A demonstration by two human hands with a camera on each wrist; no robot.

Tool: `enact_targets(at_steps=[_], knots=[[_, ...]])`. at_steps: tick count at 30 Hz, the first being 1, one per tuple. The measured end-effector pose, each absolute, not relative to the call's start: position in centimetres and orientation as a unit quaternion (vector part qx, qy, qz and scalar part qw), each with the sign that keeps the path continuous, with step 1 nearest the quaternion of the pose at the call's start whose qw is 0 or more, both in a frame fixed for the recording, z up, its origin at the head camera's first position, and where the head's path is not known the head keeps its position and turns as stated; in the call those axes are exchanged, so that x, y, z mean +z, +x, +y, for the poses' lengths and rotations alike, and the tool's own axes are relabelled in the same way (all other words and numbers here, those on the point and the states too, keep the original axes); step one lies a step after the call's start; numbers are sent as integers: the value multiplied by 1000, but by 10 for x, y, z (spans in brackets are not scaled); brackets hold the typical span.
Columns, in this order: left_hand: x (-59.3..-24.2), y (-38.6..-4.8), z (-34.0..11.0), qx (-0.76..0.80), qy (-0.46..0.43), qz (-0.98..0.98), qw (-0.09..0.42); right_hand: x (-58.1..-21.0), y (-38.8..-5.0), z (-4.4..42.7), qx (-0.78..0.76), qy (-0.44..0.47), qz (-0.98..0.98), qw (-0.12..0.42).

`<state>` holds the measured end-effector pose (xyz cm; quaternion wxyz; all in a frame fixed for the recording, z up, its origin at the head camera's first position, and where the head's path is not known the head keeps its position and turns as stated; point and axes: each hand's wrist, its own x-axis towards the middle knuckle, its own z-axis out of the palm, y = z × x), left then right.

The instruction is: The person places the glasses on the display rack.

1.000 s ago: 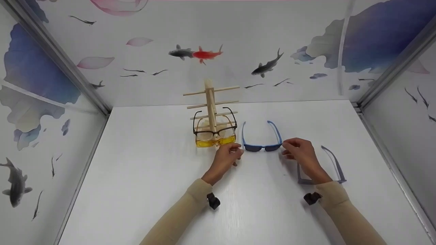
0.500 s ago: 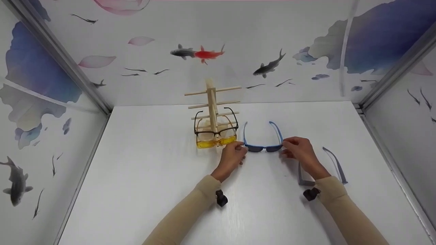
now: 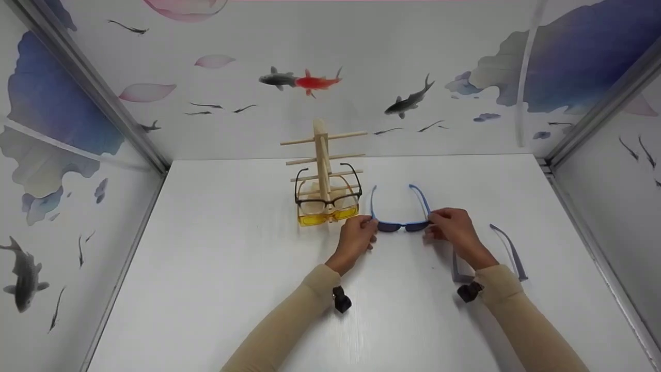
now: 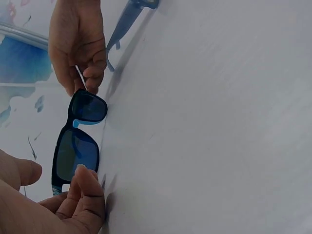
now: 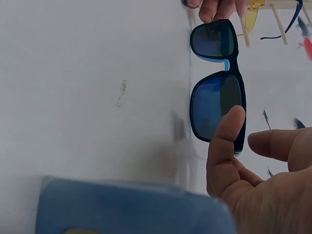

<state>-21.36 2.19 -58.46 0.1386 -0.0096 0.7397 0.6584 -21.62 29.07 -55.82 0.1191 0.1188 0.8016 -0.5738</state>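
Observation:
Blue-framed sunglasses point(image 3: 390, 227) with dark lenses stand on the white table, temples unfolded toward the back wall. My left hand point(image 3: 356, 237) holds their left front corner, and my right hand point(image 3: 454, 230) pinches the right one near the hinge. In the left wrist view, fingertips overlap the lower lens of the sunglasses point(image 4: 78, 151). A finger also lies across a lens of the sunglasses point(image 5: 207, 107) in the right wrist view. Left of them stands a wooden glasses rack point(image 3: 321, 165) bearing black-framed glasses point(image 3: 299, 202) above yellow-lensed glasses point(image 3: 313, 220).
Greyish-blue glasses point(image 3: 511, 253) lie on the table under and beside my right forearm, partly hidden by it. The rack's upper pegs point(image 3: 348, 135) stick out sideways without glasses. Printed walls point(image 3: 351, 46) enclose the table point(image 3: 206, 268) at the back and sides.
My left hand has moved right, from beside the sunglasses onto their left corner. The sunglasses have shifted very slightly right. My right hand stays at their right corner.

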Motion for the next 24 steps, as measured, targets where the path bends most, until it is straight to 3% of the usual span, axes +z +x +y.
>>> enact_targets(at_steps=[12,24], knots=[[-577,-209,18,674,-32,723,150,-551,-198,295,-570,110,805,125],[-567,-194,7,645,7,749,154,-542,-175,301,-593,85,790,132]])
